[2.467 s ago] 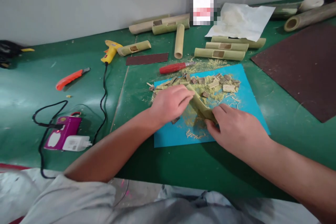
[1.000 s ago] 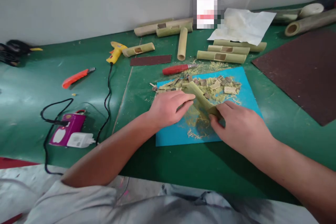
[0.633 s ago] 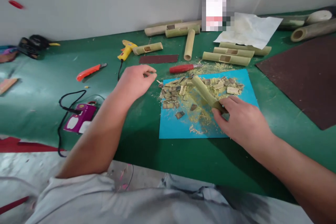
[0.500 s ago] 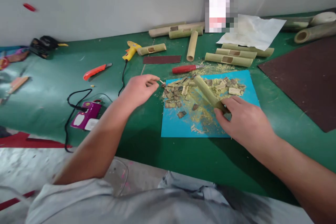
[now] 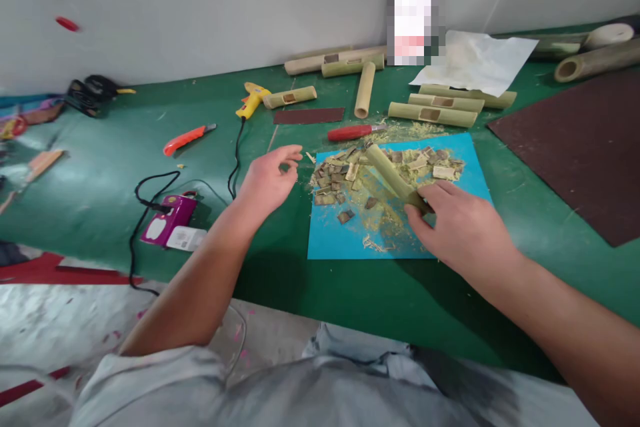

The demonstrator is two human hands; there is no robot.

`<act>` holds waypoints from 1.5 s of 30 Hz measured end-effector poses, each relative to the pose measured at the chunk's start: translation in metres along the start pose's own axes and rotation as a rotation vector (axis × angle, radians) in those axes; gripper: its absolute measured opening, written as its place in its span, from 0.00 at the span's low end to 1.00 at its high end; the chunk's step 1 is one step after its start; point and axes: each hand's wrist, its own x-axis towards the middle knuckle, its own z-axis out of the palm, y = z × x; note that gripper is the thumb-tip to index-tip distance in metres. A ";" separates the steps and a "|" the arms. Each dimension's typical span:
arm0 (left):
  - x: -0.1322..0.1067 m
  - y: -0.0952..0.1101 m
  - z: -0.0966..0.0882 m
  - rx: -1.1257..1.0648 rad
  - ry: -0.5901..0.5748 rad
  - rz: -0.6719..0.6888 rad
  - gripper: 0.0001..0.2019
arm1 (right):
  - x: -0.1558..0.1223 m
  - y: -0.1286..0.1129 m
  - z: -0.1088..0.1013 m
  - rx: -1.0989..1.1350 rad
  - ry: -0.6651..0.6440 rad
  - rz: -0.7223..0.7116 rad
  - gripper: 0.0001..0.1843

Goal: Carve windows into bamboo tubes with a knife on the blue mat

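Note:
My right hand point(image 5: 463, 227) grips the near end of a bamboo tube point(image 5: 390, 172), which slants away to the left over a blue sheet point(image 5: 335, 240). Bamboo chips point(image 5: 330, 180) and yellowish shavings lie on the sheet, some under the tube. Left of the sheet, my left hand point(image 5: 273, 177) hovers with its fingers apart and nothing in them. A small pale sliver point(image 5: 311, 157) lies just past its fingertips. Beyond the sheet rests a red-handled knife point(image 5: 353, 133), its short blade pointing right.
Several notched bamboo tubes point(image 5: 433, 115) lie along the back, near white paper point(image 5: 475, 60). To the left are a yellow glue gun point(image 5: 251, 100), an orange utility knife point(image 5: 187, 139) and a purple power box point(image 5: 170, 220) with cords. A dark brown board point(image 5: 575, 147) covers the right side.
My left hand has let go of a small sliver at the sheet's left edge and drawn back slightly, fingers opening. My right hand still holds the bamboo tube in nearly the same place.

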 end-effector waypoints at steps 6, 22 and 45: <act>-0.034 0.007 0.007 0.128 -0.101 0.003 0.28 | -0.001 0.001 0.002 0.010 0.028 -0.023 0.11; -0.008 -0.006 0.014 0.149 -0.062 -0.048 0.36 | -0.003 -0.001 0.001 0.014 0.040 -0.046 0.12; -0.074 0.051 0.020 0.008 -0.174 0.047 0.37 | -0.003 -0.004 -0.002 -0.024 -0.017 -0.009 0.12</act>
